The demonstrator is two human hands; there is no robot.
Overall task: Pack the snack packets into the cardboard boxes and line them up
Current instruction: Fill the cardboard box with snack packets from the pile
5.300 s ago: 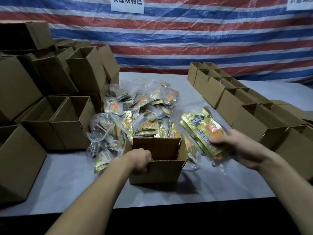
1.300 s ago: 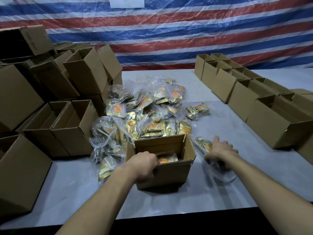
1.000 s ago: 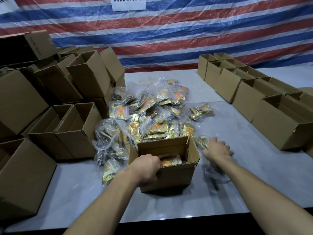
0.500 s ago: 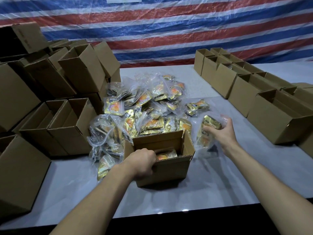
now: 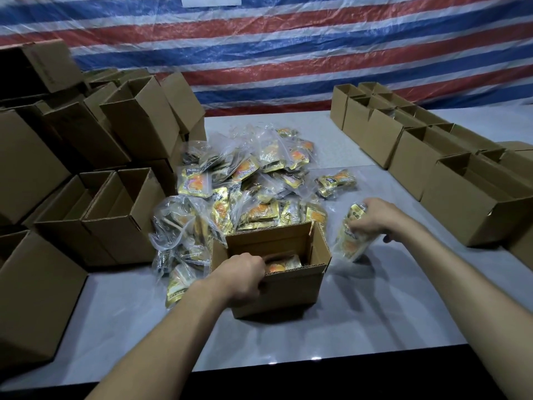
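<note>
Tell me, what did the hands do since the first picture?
The right hand put its first bag into the box, then took a second bag off the table and now grips it beside the box. The left hand kept holding the box's near rim. The box and pile stayed put.

Red/blue/white striped tarp [image 5: 288, 53] w/ white sign [image 5: 211, 0] behind grey table [image 5: 346, 327]

Bare grey tabletop [image 5: 288, 342] lies open at lower centre and lower right. On the left, stacked brown cardboard boxes [image 5: 121, 226] block passage. A row of open brown cardboard boxes [image 5: 409, 157] lines the right edge, and a heap of gold snack packets [image 5: 251, 180] fills the middle.
</note>
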